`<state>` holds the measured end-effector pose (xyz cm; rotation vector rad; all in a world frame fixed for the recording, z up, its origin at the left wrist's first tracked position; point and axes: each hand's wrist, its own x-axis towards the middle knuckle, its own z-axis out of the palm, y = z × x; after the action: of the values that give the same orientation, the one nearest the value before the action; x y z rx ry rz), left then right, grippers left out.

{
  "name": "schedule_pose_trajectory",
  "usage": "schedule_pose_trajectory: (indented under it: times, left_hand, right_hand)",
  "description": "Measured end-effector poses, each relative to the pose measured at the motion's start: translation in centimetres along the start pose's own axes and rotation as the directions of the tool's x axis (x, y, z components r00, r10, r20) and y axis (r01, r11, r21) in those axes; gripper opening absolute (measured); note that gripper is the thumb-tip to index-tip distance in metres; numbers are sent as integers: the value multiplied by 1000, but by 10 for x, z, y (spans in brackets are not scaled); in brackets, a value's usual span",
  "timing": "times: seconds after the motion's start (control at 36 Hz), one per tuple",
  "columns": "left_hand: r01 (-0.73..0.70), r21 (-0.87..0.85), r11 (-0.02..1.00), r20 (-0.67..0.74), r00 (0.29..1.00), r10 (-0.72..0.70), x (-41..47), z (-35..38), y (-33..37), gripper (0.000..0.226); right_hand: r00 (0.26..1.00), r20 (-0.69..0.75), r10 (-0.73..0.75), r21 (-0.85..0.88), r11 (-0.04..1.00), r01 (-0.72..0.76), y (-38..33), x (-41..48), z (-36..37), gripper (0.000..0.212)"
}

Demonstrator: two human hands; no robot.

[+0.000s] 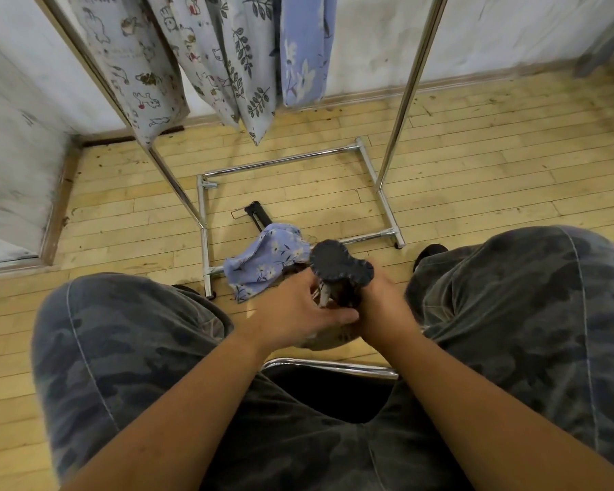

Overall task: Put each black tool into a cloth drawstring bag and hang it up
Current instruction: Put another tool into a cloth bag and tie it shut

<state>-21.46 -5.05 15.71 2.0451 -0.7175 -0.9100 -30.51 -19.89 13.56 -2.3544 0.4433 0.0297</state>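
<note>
Grip: right hand [380, 303] is curled round the shaft of a black tool [341, 262], just under its broad, lobed head. The left hand [295, 310] closes on the same shaft from the other side, its fingers at a pale part below the head; the exact contact is hidden. The tool is held upright between the knees, head uppermost, and is in no bag. A tan patch [328, 340] shows beneath the hands; cannot tell what it is. The blue flowered bag [263, 264] lies crumpled on the wooden floor [475, 178], just beyond the left fingers and lower than the tool, with its mouth not visible. A second black tool [259, 214] lies on the floor past that bag, inside the base frame of the rack [288, 159]. Three patterned bags [227, 58] hang from the rack. Judgement: the step in hand is bagging, not yet begun for this tool. The next move calls for one hand to let go, take up the blue bag and spread its mouth wide enough for the lobed head. The other hand keeps the tool steady meanwhile. Drawstring and hanging follow, and the floor tool remains to do.
</note>
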Motion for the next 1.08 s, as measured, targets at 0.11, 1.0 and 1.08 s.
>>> schedule_pose_trajectory:
  times: [0.11,1.0,1.08]
  left_hand:
    - [-5,17,1000,-132,991,8,-2,7,1,36]
    - [39,-32,999,-103,994,-42,8,-9,-45,25]
    - [34,110,993,-93,995,-24,7,-5,-42,27]
  right_hand:
    - [996,52,-68,-38,997,70,5,0,10,10]
    - [828,186,529,827,371,-422,14,17,-12,24]
    - [852,241,465,867,292,-404,8,17,-16,25]
